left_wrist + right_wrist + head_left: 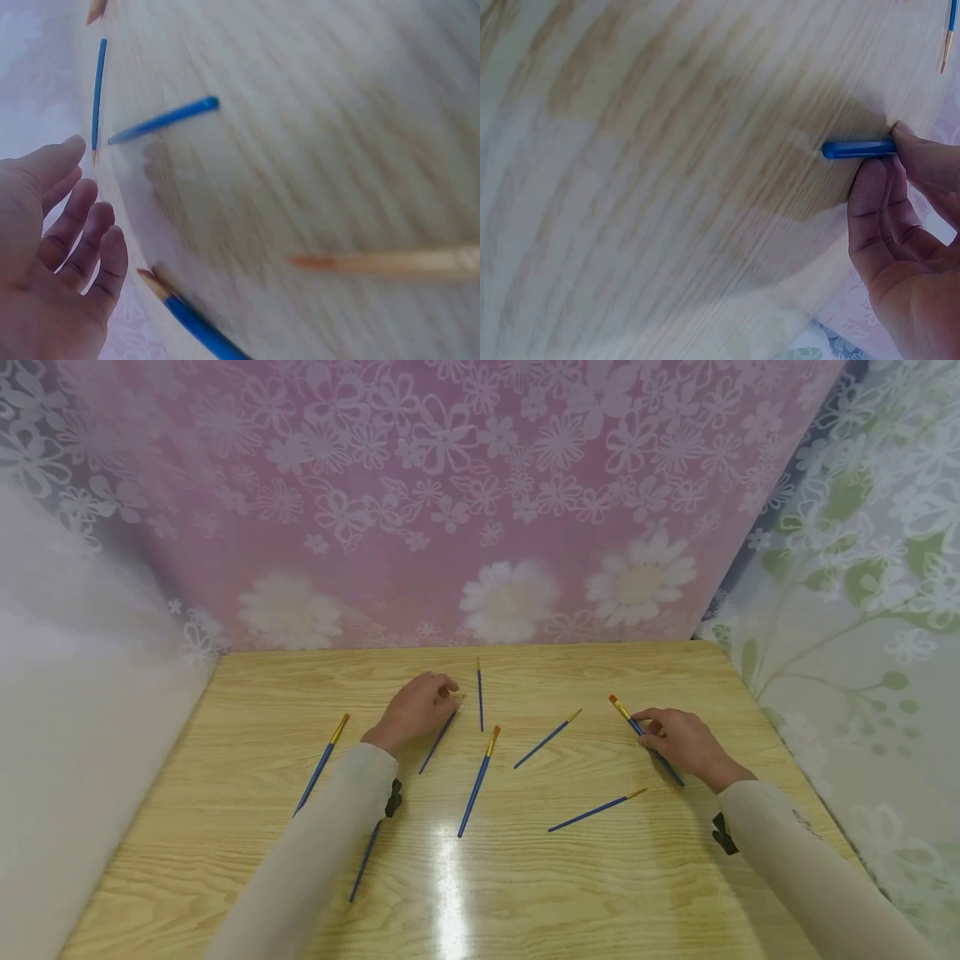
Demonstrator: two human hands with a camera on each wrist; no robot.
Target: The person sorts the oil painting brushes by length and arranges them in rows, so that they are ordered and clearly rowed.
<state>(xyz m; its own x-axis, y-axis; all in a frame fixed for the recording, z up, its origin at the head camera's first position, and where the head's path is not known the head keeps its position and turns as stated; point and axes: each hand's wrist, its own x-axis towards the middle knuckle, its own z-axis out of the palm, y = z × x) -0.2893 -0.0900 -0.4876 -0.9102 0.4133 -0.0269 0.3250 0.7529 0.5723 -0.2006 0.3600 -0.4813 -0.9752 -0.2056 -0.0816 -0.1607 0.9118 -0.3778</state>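
Observation:
My right hand (686,742) pinches a flat paintbrush (621,707) with a blue handle and gold ferrule between thumb and fingers, at the right of the table. In the right wrist view, the blue handle (859,149) sticks out past the fingertips. Left of centre, my left hand (415,712) hovers by the bristle end of a thin blue paintbrush (437,743). Its fingers (96,225) are loosely bent and separated from the thumb in the left wrist view, with nothing between them.
Several more blue paintbrushes lie scattered on the wood-grain table (600,893): a flat one (476,793) in the middle, thin ones (546,739) (596,812) to its right, and a flat one (318,772) at left. One handle (364,864) is partly under the left sleeve. Flowered cloth (480,527) hangs behind.

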